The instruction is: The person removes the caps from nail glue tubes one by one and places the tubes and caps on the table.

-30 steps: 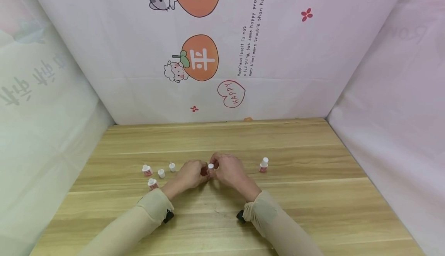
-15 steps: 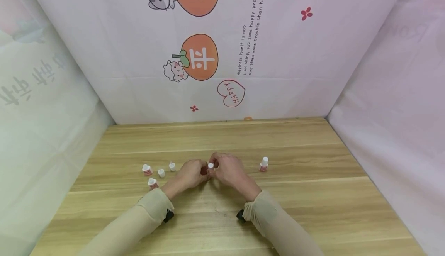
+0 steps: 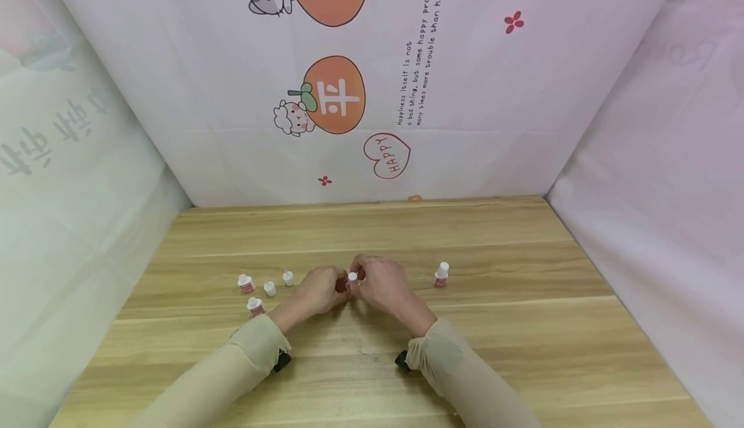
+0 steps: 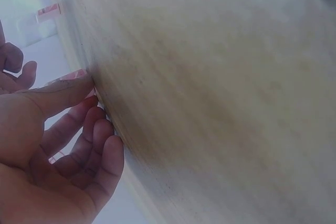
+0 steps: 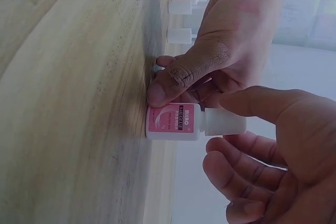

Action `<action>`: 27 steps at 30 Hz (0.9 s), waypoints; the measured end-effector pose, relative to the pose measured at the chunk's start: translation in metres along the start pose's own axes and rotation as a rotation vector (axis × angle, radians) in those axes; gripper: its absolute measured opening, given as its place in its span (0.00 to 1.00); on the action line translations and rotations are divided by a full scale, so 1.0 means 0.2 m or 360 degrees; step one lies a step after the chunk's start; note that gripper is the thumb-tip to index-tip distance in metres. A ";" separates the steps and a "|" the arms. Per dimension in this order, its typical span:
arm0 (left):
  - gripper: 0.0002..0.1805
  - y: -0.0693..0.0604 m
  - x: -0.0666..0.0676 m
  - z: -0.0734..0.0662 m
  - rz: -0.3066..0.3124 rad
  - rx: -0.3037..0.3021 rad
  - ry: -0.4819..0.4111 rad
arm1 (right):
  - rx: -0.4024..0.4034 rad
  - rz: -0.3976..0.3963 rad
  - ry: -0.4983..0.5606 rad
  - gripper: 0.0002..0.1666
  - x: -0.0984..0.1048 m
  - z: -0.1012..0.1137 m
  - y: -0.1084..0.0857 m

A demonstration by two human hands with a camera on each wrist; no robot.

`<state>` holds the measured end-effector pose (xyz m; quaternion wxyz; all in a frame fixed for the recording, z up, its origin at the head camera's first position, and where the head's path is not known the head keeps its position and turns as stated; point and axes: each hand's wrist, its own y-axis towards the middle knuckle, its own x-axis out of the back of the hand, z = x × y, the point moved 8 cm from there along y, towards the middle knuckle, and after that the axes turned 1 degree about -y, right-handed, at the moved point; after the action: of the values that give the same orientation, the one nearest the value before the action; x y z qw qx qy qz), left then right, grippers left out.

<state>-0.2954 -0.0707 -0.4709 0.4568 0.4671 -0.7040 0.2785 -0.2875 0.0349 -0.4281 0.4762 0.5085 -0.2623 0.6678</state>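
Nothing has visibly moved: between the worktop's (image 3: 523, 254) side edges, the left hand (image 3: 318, 292) pinches the glue bottle (image 5: 173, 121) and the right hand (image 3: 385, 283) its cap (image 5: 229, 124), apparently for unscrewing, so the next move calls for a steady twist

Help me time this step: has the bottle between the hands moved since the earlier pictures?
No: in the head view, the bottle shows no clear shift against the table's back edge.
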 end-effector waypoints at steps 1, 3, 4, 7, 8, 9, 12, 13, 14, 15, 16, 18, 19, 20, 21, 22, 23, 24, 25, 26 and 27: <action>0.10 0.00 0.00 0.00 -0.0003 -0.0006 -0.0002 | -0.0004 -0.0002 0.0001 0.11 0.00 0.00 0.00; 0.10 0.00 0.00 0.00 -0.0007 -0.0008 -0.0009 | -0.0002 -0.0011 -0.0002 0.10 0.00 0.00 0.00; 0.10 0.00 0.00 0.00 -0.0008 -0.0007 -0.0011 | 0.0001 -0.0017 -0.0004 0.10 0.00 0.00 0.00; 0.11 0.00 0.00 0.00 -0.0004 -0.0003 -0.0005 | 0.0008 -0.0030 -0.0034 0.09 0.00 0.00 0.00; 0.11 0.00 0.00 0.00 -0.0003 0.0001 -0.0001 | 0.0011 -0.0033 -0.0045 0.09 0.00 0.01 0.00; 0.11 0.00 0.00 0.00 -0.0002 0.0002 0.0005 | 0.0013 -0.0032 -0.0053 0.09 0.00 0.01 0.00; 0.11 0.00 0.00 0.00 -0.0003 -0.0002 0.0021 | 0.0005 -0.0031 -0.0064 0.09 0.00 0.01 0.00; 0.11 0.00 0.00 0.00 -0.0004 -0.0003 0.0024 | 0.0001 -0.0028 -0.0060 0.10 0.00 0.01 0.00; 0.11 0.00 0.00 0.00 -0.0006 -0.0004 0.0026 | -0.0005 -0.0025 -0.0056 0.10 0.00 0.00 0.00; 0.11 0.00 0.00 0.00 -0.0007 -0.0006 0.0026 | -0.0010 -0.0022 -0.0047 0.10 0.00 0.00 0.00; 0.11 0.00 0.00 0.00 -0.0007 -0.0007 0.0027 | -0.0016 -0.0018 -0.0041 0.11 -0.01 0.00 0.00; 0.11 0.00 0.00 0.00 -0.0004 -0.0001 0.0027 | -0.0023 -0.0014 -0.0030 0.11 -0.01 0.00 0.00; 0.11 0.00 0.00 0.00 0.0001 0.0006 0.0027 | -0.0024 -0.0014 -0.0027 0.10 -0.01 0.00 0.00; 0.11 0.00 0.00 0.00 0.0002 0.0006 0.0027 | -0.0023 -0.0017 -0.0029 0.10 -0.01 0.00 0.00; 0.11 0.00 0.00 0.00 0.0006 0.0009 0.0024 | -0.0019 -0.0021 -0.0033 0.10 -0.01 0.00 0.00; 0.11 0.00 0.00 0.00 0.0010 0.0011 0.0024 | -0.0013 -0.0026 -0.0042 0.09 0.00 0.00 0.00; 0.11 -0.01 0.00 0.00 0.0012 0.0012 0.0023 | -0.0005 -0.0033 -0.0053 0.09 0.00 0.00 0.00; 0.12 -0.01 0.00 0.00 0.0013 0.0008 0.0023 | 0.0004 -0.0038 -0.0064 0.09 0.00 0.01 0.00; 0.12 -0.01 0.00 -0.01 0.0016 0.0006 0.0021 | 0.0010 -0.0042 -0.0077 0.09 0.00 0.01 0.00; 0.12 -0.01 0.00 -0.01 0.0015 0.0002 0.0021 | 0.0015 -0.0044 -0.0082 0.09 0.00 0.01 0.00; 0.12 -0.01 0.00 -0.01 0.0014 0.0000 0.0022 | 0.0016 -0.0042 -0.0084 0.10 0.00 0.01 0.00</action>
<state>-0.2940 -0.0706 -0.4696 0.4604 0.4620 -0.7029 0.2838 -0.2865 0.0332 -0.4268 0.4754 0.5316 -0.2647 0.6490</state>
